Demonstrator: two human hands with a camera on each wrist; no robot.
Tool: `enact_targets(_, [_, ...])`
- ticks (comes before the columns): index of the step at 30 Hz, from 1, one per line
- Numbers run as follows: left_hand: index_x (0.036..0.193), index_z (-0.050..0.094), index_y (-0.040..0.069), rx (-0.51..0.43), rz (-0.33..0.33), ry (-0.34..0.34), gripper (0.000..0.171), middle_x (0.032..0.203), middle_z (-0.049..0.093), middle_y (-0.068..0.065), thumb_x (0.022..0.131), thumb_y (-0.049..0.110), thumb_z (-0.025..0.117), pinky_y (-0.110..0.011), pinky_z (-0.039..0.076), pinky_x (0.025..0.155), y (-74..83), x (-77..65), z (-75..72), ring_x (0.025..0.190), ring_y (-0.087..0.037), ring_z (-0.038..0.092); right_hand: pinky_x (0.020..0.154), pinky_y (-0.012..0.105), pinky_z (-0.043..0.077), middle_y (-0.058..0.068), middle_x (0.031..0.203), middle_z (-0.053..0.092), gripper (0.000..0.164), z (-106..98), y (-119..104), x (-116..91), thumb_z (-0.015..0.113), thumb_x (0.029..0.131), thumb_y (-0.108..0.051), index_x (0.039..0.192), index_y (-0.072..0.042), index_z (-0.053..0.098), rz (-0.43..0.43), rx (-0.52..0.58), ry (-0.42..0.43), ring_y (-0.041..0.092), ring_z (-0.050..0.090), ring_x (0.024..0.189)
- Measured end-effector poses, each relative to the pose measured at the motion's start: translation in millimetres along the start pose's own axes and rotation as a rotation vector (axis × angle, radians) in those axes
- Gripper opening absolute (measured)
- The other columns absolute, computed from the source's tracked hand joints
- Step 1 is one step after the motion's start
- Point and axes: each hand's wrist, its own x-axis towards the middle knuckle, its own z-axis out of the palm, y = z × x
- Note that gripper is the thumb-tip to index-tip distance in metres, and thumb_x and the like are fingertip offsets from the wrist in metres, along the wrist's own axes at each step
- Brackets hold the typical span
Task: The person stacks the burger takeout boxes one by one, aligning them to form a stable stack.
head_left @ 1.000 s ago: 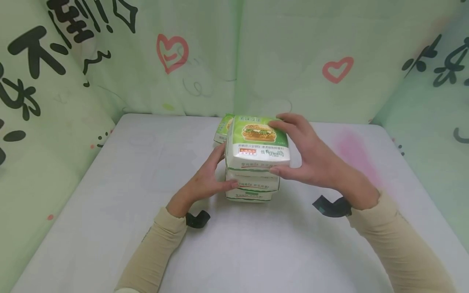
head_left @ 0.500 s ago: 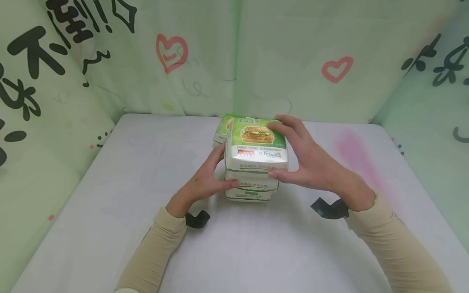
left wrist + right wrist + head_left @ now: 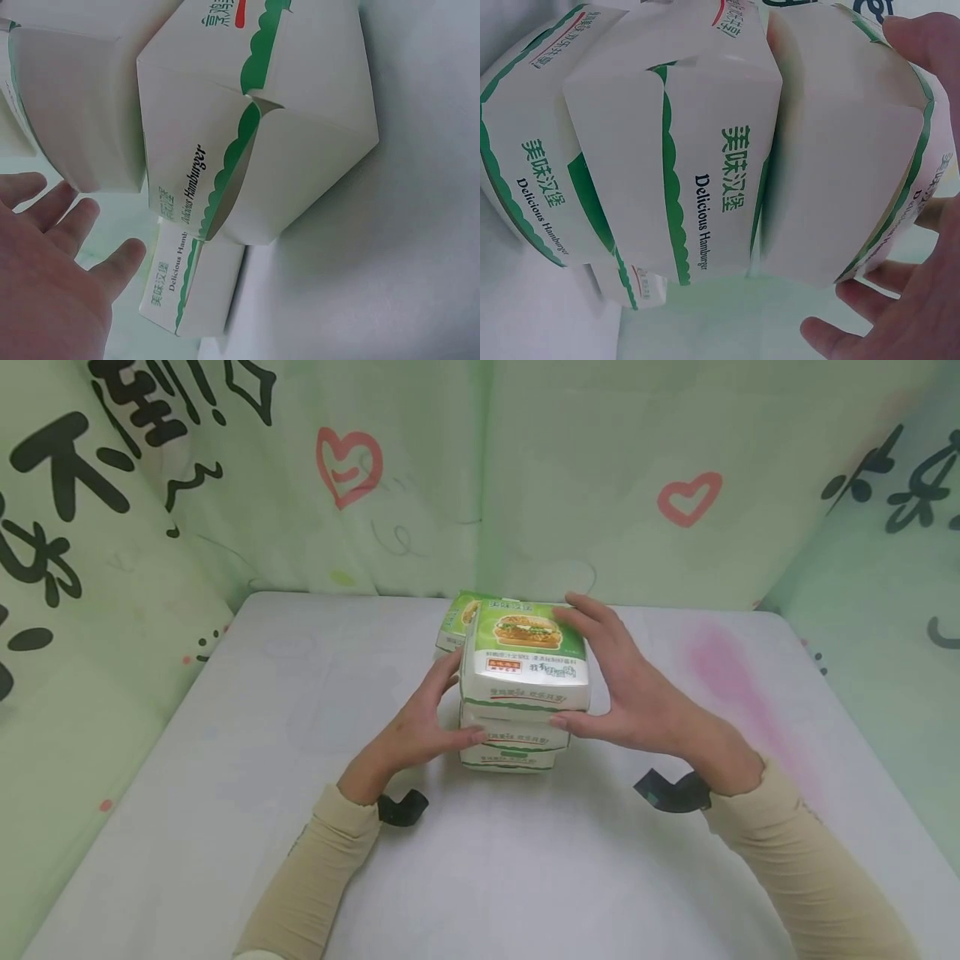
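Observation:
Three white and green hamburger boxes form a stack on the white table (image 3: pixel 600 877). The top box (image 3: pixel 525 683) shows a burger picture on its lid. My right hand (image 3: pixel 641 697) grips it, with the thumb low on the front and fingers around the far right side. Under it are the middle box (image 3: pixel 712 150) and the bottom box (image 3: pixel 202 150). My left hand (image 3: pixel 416 727) is at the stack's left side, thumb against the middle box's front left corner. In the left wrist view, that hand's fingers (image 3: pixel 124 262) are straight and spread.
Behind the stack, partly hidden at its left, another hamburger box (image 3: pixel 454 625) sits near the table's back edge. Pale green cloth walls (image 3: pixel 577 468) with hearts and dark lettering enclose the back and sides. A pink stain (image 3: pixel 720 664) marks the table at right.
My right hand and the top box have shifted slightly left, bringing the box closer in line with the stack. My left hand has hardly moved.

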Motion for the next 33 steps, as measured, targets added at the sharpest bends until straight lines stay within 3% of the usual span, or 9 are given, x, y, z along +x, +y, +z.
enact_targets(6, [0.158, 0.017, 0.028, -0.003, -0.012, 0.011, 0.101, 0.161, 0.023, 0.008, 0.079, 0.023, 0.080, -0.047, 0.023, 0.123, 3.0, -0.2, -1.8, 0.150, -0.011, 0.018, 0.109, 0.060, 0.034, 0.004, 0.165, 0.008, 0.107, -1.1, 1.1, -0.6, 0.086, 0.073, -0.024, 0.156, -0.017, 0.019, -0.001, 0.009, 0.003, 0.029, 0.019, 0.148])
enact_targets(15, [0.158, 0.017, 0.020, -0.007, 0.006, 0.032, 0.101, 0.164, 0.020, 0.003, 0.080, 0.030, 0.080, -0.044, 0.022, 0.124, 7.2, -1.0, -10.1, 0.152, -0.013, 0.018, 0.111, 0.063, 0.031, 0.003, 0.165, 0.009, 0.108, -1.6, 2.1, -2.6, 0.085, 0.074, -0.023, 0.157, -0.019, 0.017, 0.020, 0.030, 0.008, 0.027, 0.018, 0.148])
enact_targets(22, [0.159, 0.013, 0.016, -0.058, 0.060, 0.059, 0.110, 0.165, 0.017, -0.002, 0.080, 0.063, 0.071, -0.048, 0.021, 0.124, 6.0, 3.9, -28.7, 0.153, -0.017, 0.016, 0.115, 0.057, 0.028, 0.001, 0.163, 0.017, 0.113, 3.8, 4.7, -5.1, 0.086, 0.073, -0.021, 0.159, -0.020, 0.012, 0.030, 0.090, 0.002, 0.021, 0.021, 0.146])
enact_targets(25, [0.159, 0.013, 0.014, -0.066, 0.059, 0.074, 0.108, 0.166, 0.016, -0.004, 0.081, 0.061, 0.072, -0.048, 0.021, 0.124, 4.2, 7.8, -37.9, 0.154, -0.019, 0.017, 0.115, 0.057, 0.028, 0.001, 0.162, 0.019, 0.110, 5.2, 5.7, -5.5, 0.085, 0.074, -0.019, 0.158, -0.020, 0.014, 0.025, 0.108, 0.010, 0.020, 0.023, 0.145])
enact_targets(30, [0.159, 0.013, 0.015, -0.019, -0.015, 0.105, 0.102, 0.166, 0.016, -0.003, 0.085, 0.060, 0.067, -0.046, 0.021, 0.124, -1.2, 15.9, -50.0, 0.154, -0.018, 0.017, 0.115, 0.057, 0.027, -0.001, 0.161, 0.020, 0.109, 5.9, 5.8, -6.3, 0.085, 0.075, -0.020, 0.158, -0.023, 0.014, 0.031, 0.127, 0.014, 0.019, 0.024, 0.144])
enact_targets(33, [0.159, 0.013, 0.016, 0.025, -0.079, 0.113, 0.093, 0.166, 0.018, -0.001, 0.091, 0.048, 0.066, -0.044, 0.022, 0.124, -3.3, 22.5, -54.5, 0.153, -0.017, 0.018, 0.115, 0.059, 0.026, 0.000, 0.161, 0.020, 0.108, 6.0, 6.1, -7.6, 0.083, 0.076, -0.021, 0.158, -0.023, 0.013, 0.043, 0.129, 0.015, 0.019, 0.024, 0.144])
